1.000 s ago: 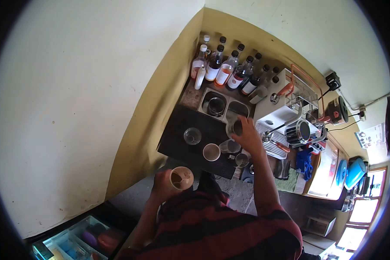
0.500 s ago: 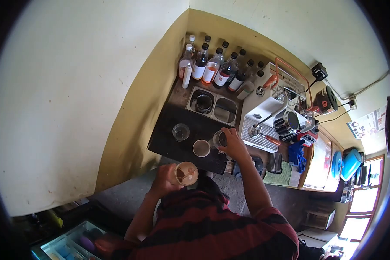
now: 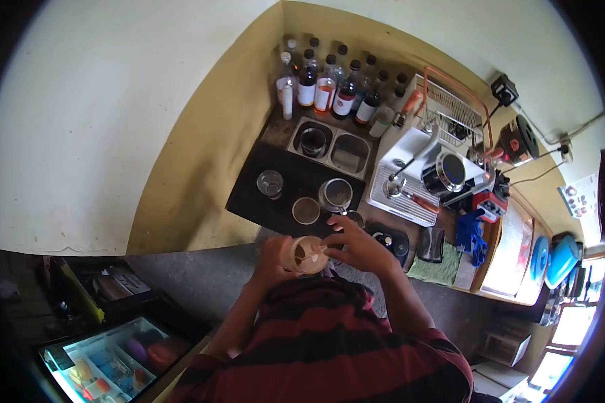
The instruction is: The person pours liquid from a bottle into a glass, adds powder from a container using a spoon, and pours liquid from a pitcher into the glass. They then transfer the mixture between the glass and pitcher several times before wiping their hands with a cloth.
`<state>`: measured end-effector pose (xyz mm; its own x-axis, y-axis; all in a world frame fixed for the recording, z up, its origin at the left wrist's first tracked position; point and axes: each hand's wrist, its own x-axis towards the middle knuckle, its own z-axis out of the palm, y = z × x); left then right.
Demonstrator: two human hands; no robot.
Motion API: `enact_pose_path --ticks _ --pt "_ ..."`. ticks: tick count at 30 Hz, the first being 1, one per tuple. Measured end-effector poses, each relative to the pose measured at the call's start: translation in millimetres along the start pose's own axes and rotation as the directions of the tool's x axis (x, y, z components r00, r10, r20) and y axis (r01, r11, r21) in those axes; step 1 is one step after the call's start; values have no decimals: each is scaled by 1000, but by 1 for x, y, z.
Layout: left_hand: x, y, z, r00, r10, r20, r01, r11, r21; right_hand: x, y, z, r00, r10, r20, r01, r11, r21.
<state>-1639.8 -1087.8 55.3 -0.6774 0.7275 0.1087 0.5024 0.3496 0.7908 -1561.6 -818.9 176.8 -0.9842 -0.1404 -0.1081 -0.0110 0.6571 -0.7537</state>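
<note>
Two hands meet over one cup (image 3: 307, 254) close against my chest, just this side of the table (image 3: 249, 201) edge. My left hand (image 3: 273, 258) is wrapped around the cup's side and holds it tilted a little toward me. My right hand (image 3: 357, 245) is half curled, its fingertips at the rim on what looks like a small pale spoon or stick; I cannot tell exactly what it is pinching. To stir well I judge I should keep the cup steady and closer to level, with short, slow strokes so nothing slops over onto my striped shirt (image 3: 329, 342).

The cup is tan and round, with a brownish drink and a pale patch like foam on top.

Beyond it on the dark mat (image 3: 286, 185) stand a second small cup (image 3: 306, 210), a metal pitcher (image 3: 335, 195) and a clear glass (image 3: 269, 183), each apart from the others. Behind them are two sunken metal bins (image 3: 331, 148), and to their right an espresso machine (image 3: 417, 178). Farthest off, a row of syrup bottles (image 3: 329, 84) lines the wall.
</note>
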Motion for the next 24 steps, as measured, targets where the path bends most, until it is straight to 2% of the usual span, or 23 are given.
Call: enact_pose_path --ticks 2,3,6,9,12,13,15,16,17,19,22,23,24 --pt "4 15 14 1000 1 11 -1 998 59 -11 -2 17 995 -8 -95 -6 990 -143" --pt "6 19 19 1000 6 29 -8 997 78 -15 -1 20 996 71 -60 -83 967 -240" --pt "11 33 31 998 -2 66 -6 993 119 -28 17 28 996 85 -8 -84 960 -267" --pt "7 41 44 997 -31 70 20 989 145 -36 25 21 990 8 -144 5 996 86" --pt "-3 41 55 999 -1 40 -6 983 186 -22 36 1 915 346 -210 -211 850 482" --pt "-6 43 56 999 4 42 -11 984 179 -10 52 2 880 373 -293 -203 854 479" --pt "-14 48 60 1000 7 25 -11 985 172 15 88 8 870 140 -473 -72 985 159" --pt "-19 50 62 1000 6 4 -7 985 174 27 99 7 848 5 -530 -16 1000 -16" --pt "-22 52 62 1000 4 -17 -1 984 177 39 103 3 860 -25 -510 -29 995 -99" --pt "-25 69 57 998 -55 -27 59 981 183 59 106 -7 886 -74 -457 -54 964 -262" --pt "-34 76 58 993 -97 -72 108 980 166 84 99 -17 968 27 -250 -151 857 -492" --pt "-38 76 59 991 -101 -91 114 981 158 93 99 -18 979 88 -185 -172 844 -507" --pt "-42 74 60 988 -119 -93 133 978 161 99 102 -15 984 78 -162 -154 833 -532"
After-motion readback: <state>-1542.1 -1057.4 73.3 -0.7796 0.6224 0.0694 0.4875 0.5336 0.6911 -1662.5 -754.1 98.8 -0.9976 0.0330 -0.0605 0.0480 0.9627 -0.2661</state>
